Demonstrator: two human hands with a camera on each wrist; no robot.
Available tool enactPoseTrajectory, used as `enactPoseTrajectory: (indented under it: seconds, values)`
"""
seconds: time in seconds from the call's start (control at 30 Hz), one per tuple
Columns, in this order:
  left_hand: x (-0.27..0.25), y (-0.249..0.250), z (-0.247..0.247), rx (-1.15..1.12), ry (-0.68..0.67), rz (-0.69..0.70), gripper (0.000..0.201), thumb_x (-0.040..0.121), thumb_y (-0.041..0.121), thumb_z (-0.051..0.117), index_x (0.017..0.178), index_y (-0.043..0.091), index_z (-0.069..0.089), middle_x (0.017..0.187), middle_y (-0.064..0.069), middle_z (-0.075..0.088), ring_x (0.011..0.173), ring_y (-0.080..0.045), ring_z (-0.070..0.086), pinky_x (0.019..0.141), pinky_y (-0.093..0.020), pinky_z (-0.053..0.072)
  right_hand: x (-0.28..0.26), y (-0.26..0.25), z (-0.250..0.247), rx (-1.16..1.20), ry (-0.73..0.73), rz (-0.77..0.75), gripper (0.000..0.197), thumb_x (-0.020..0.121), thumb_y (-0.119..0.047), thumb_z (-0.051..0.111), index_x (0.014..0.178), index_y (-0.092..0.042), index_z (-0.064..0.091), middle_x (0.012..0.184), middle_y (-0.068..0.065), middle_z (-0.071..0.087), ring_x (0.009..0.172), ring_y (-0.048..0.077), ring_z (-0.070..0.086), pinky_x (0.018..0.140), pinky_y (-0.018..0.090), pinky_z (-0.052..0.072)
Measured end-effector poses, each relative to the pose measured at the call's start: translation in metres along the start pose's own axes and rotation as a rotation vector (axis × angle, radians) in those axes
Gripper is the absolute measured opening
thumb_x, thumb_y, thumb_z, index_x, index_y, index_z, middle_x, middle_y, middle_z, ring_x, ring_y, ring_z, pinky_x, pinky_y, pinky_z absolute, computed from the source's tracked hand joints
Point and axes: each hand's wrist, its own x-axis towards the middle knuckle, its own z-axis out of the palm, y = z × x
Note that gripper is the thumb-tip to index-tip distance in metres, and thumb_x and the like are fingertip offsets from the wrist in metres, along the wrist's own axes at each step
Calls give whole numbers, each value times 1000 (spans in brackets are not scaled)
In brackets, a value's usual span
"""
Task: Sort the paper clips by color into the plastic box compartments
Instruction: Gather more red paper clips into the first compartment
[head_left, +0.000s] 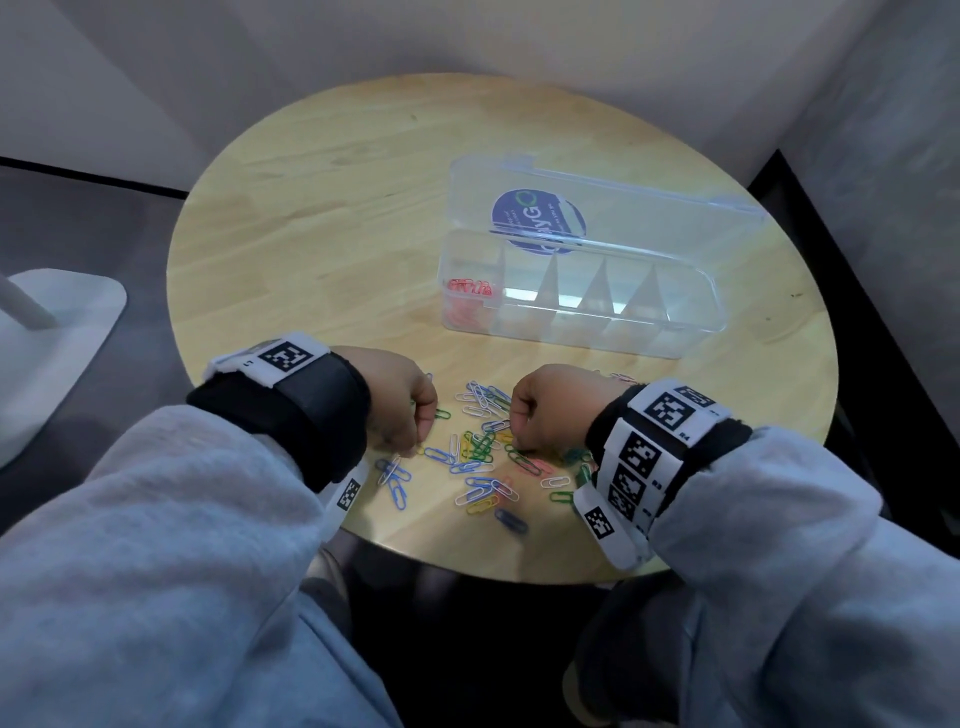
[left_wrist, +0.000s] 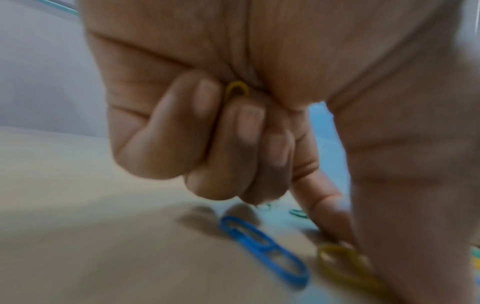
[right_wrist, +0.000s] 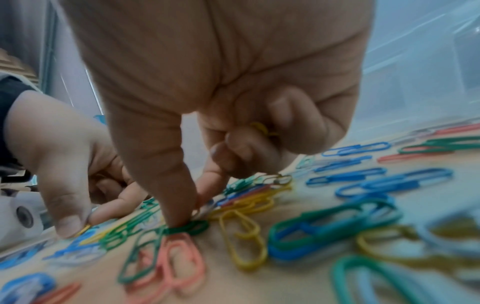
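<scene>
Nearest me, loose paper clips (head_left: 485, 457) litter the round wooden table (head_left: 332, 218). The left hand (head_left: 397, 397) and right hand (head_left: 545, 405) each pinch yellow clips. Beyond, the clear plastic box (head_left: 582, 291) holds red clips (head_left: 470, 287) leftmost.

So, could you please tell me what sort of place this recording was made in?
Probably a corner of an ordinary indoor room, not a workshop: a small round wooden table stands against plain pale walls, with a white stand base on the dark floor beside it.
</scene>
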Motion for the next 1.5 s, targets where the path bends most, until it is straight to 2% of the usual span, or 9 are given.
enactPoseTrajectory:
  seconds: [0.17, 0.33, 0.53, 0.73, 0.93, 1.03, 1.13, 1.27, 1.5]
  values:
    - [-5, -2, -6, -236, -55, 61, 17, 76, 11, 69, 69, 20, 56, 57, 4, 53, 57, -13, 45, 58, -22, 37, -6, 4, -1, 87, -11, -18, 3, 78, -15, 65, 77, -18, 63, 63, -5, 53, 59, 11, 49, 54, 20, 40]
    - [-15, 7, -16, -691, 29, 72, 18, 73, 6, 56, 60, 14, 46, 59, -3, 42, 39, -7, 31, 35, -12, 23, -15, 31, -5, 465, 12, 11, 17, 75, -12, 68, 62, -20, 59, 53, -5, 53, 50, 11, 44, 51, 22, 38]
    - [-29, 24, -14, -1232, 201, 68, 12, 50, 5, 42, 55, 13, 35, 52, -4, 45, 37, -10, 33, 32, -10, 24, -30, 60, -9, 1011, 51, 8, 29, 83, 13, 48, 63, -8, 48, 56, 8, 56, 38, 10, 45, 37, 15, 37]
    - [-34, 39, -10, -1330, 326, -79, 22, 83, 2, 36, 69, 15, 46, 57, -1, 37, 32, -6, 33, 34, -8, 21, -33, 67, -14, 1267, 11, 7, 32, 86, 14, 37, 80, -9, 59, 53, 3, 47, 41, 9, 46, 36, 15, 39]
    - [-31, 50, 2, -1129, 250, -200, 23, 85, 10, 38, 69, 13, 54, 59, 2, 36, 46, -10, 28, 36, -12, 19, -26, 68, -15, 1251, 1, 35, 30, 86, 6, 29, 69, -8, 49, 63, 7, 42, 53, 18, 42, 36, 16, 36]
    - [-20, 49, 8, -654, 261, -192, 18, 84, 24, 57, 68, 17, 55, 59, 1, 41, 51, -14, 33, 47, -19, 25, -23, 67, -16, 1142, -3, 32, 23, 89, -2, 39, 69, -8, 49, 63, 6, 44, 52, 17, 41, 40, 21, 33]
    - [-13, 47, 9, -275, 303, -150, 16, 75, 29, 68, 69, 21, 56, 63, 9, 52, 57, -8, 45, 53, -21, 33, -19, 69, -16, 761, 4, 6, 20, 87, -14, 55, 68, -14, 49, 57, 2, 43, 50, 16, 38, 45, 23, 30]
    - [-10, 52, 10, -141, 272, -149, 19, 71, 28, 72, 68, 22, 54, 60, 9, 52, 55, -6, 45, 50, -20, 29, -20, 64, -14, 323, 11, 13, 20, 78, -24, 68, 68, -19, 52, 59, -5, 46, 55, 12, 41, 51, 23, 33]
    - [-5, 47, 15, -55, 230, -184, 25, 70, 30, 75, 65, 20, 53, 63, 7, 52, 57, -9, 46, 52, -20, 30, -21, 50, -8, 228, 27, 17, 10, 74, -19, 71, 82, -14, 67, 66, -6, 54, 63, 11, 50, 53, 23, 39]
